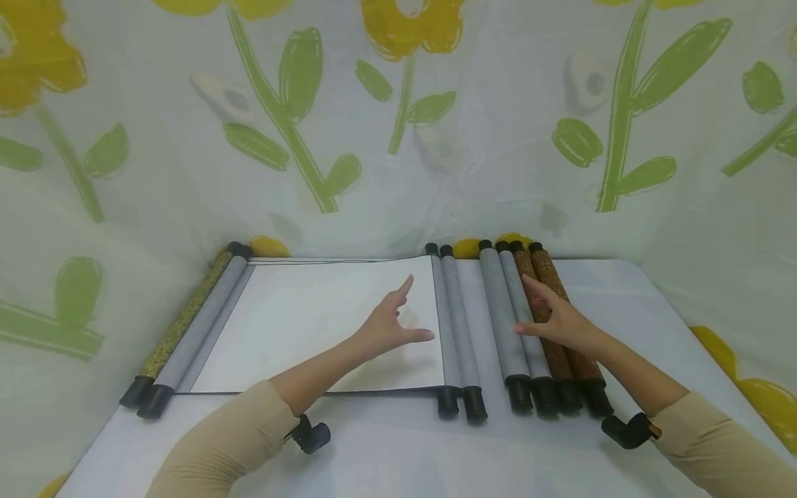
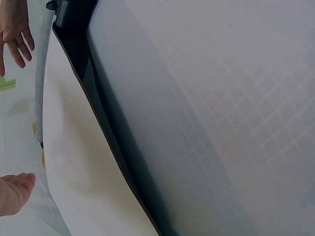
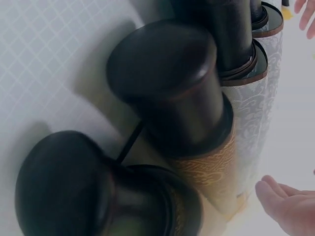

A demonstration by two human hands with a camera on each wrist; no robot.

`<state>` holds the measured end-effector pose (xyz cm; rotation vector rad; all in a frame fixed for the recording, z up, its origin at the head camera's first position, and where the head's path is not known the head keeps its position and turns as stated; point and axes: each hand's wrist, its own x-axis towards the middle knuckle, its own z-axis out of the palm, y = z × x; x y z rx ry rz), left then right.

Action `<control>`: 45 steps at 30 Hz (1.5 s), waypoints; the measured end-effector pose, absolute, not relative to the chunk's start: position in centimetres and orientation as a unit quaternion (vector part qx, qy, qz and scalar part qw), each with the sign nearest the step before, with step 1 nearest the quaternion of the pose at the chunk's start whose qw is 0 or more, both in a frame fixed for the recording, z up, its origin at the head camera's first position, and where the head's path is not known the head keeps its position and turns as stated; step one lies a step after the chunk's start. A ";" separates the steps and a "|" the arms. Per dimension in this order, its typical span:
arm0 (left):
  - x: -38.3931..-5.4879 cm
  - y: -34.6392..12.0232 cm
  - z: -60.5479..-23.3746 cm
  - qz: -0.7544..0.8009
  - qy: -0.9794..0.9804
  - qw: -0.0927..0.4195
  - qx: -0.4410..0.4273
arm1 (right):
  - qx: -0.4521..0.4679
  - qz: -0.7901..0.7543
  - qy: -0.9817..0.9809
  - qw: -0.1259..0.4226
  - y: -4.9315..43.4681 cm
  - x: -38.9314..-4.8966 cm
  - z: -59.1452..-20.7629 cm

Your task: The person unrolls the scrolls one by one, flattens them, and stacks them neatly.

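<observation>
Several scrolls with black end knobs lie side by side. Over the right part of an unrolled white sheet is my left hand, thumb and fingers spread apart and holding nothing. Grey rollers border that sheet on the right. My right hand is spread too, with nothing in its grasp; in the head view it overlaps a grey rolled scroll and the brown patterned scrolls. Black knobs fill the right wrist view. The left wrist view shows the sheet's dark near edge.
At the sheet's left end lie a grey roller and a green-gold patterned roll. The white table runs up to a hanging cloth printed with yellow flowers. Black wrist cameras sit below each wrist.
</observation>
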<state>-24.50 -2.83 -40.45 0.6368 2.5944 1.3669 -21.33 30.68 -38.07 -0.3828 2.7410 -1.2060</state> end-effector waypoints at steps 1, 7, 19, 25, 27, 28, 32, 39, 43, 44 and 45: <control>-24.4 -2.6 -40.4 0.457 0.860 0.073 0.216 | -0.126 -0.400 0.906 0.062 30.7 -21.3 -38.1; -24.3 -0.7 -40.4 0.463 0.850 0.086 0.236 | -0.133 -0.403 0.903 0.067 30.8 -21.2 -38.2; -24.8 3.4 -40.1 0.435 0.854 0.080 0.274 | -0.123 -0.391 0.909 0.076 30.6 -22.3 -38.6; -24.7 5.3 -39.9 0.460 0.840 0.108 0.268 | -0.105 -0.392 0.909 0.098 30.5 -22.9 -39.3; -24.8 5.8 -40.0 0.473 0.832 0.113 0.267 | -0.098 -0.394 0.908 0.106 30.5 -23.1 -39.5; -24.8 6.0 -40.0 0.473 0.833 0.114 0.264 | -0.096 -0.393 0.908 0.107 30.5 -23.2 -39.5; -25.0 7.1 -40.5 0.467 0.840 0.119 0.250 | -0.076 -0.391 0.909 0.122 30.2 -23.6 -39.3; -24.8 9.3 -41.5 0.458 0.847 0.132 0.236 | -0.034 -0.402 0.900 0.167 29.3 -24.4 -38.3; -24.5 10.3 -41.6 0.465 0.840 0.147 0.239 | -0.026 -0.401 0.897 0.182 29.2 -24.8 -38.4; -24.5 10.5 -41.6 0.471 0.837 0.150 0.237 | -0.024 -0.404 0.896 0.183 29.2 -25.0 -38.5; -24.6 10.6 -41.7 0.479 0.832 0.153 0.234 | -0.023 -0.409 0.894 0.183 29.2 -25.2 -38.6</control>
